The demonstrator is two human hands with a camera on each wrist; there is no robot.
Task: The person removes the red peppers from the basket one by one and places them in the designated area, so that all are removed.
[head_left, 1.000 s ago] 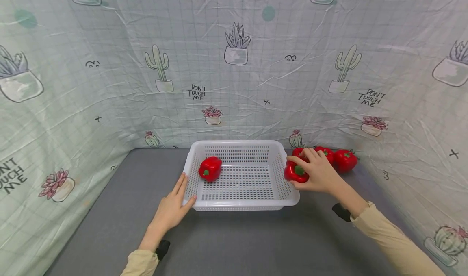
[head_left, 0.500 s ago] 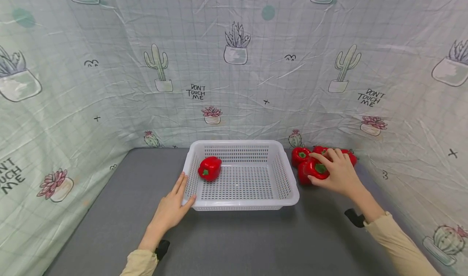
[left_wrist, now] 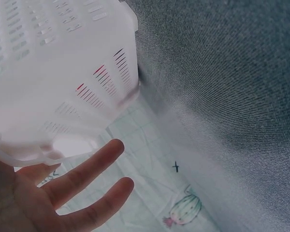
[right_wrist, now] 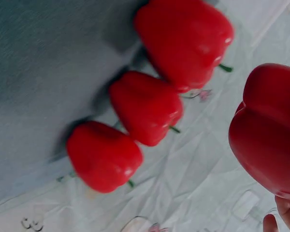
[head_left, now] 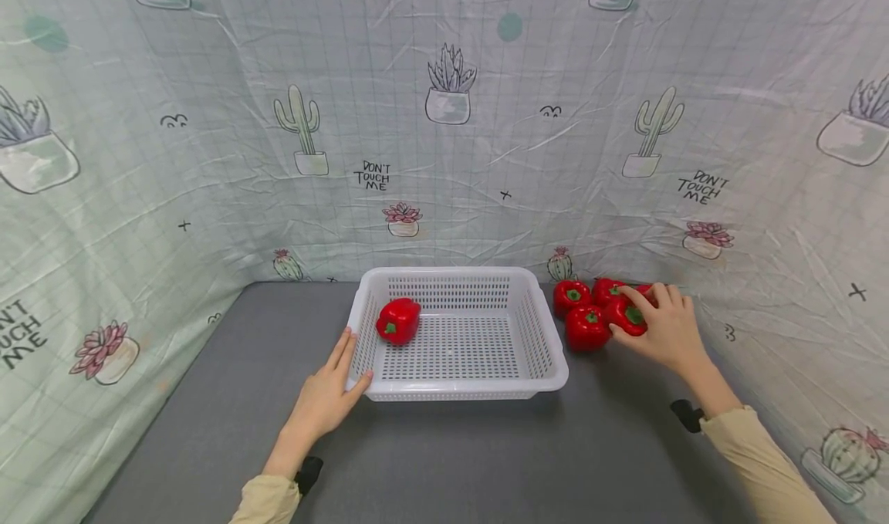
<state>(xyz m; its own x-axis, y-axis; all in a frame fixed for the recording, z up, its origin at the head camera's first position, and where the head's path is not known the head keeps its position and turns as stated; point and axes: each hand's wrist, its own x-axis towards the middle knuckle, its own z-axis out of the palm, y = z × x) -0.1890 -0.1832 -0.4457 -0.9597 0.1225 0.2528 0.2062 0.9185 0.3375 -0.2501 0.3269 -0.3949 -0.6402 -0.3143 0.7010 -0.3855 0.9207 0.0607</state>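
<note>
Head view: right hand (head_left: 665, 331) fingers hold a red pepper (head_left: 628, 315) beside three others; left hand (head_left: 325, 397) lies flat, fingers straight, against the white basket (head_left: 458, 389)

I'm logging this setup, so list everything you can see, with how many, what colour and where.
Basket: one, white, perforated plastic, middle of the table.
Pepper in the basket: one, red, at its left end.
Peppers on the table: three lying free, red, right of the basket near the backdrop.
Held pepper: one, red, among that group, under the right hand.
Table: one, grey.
Backdrop cloth: one, pale green with cactus prints, behind and at both sides.
Left hand: fingers straight, resting on the basket's near left corner.
Right hand: grips the held pepper.
Sleeves: two, beige.
</note>
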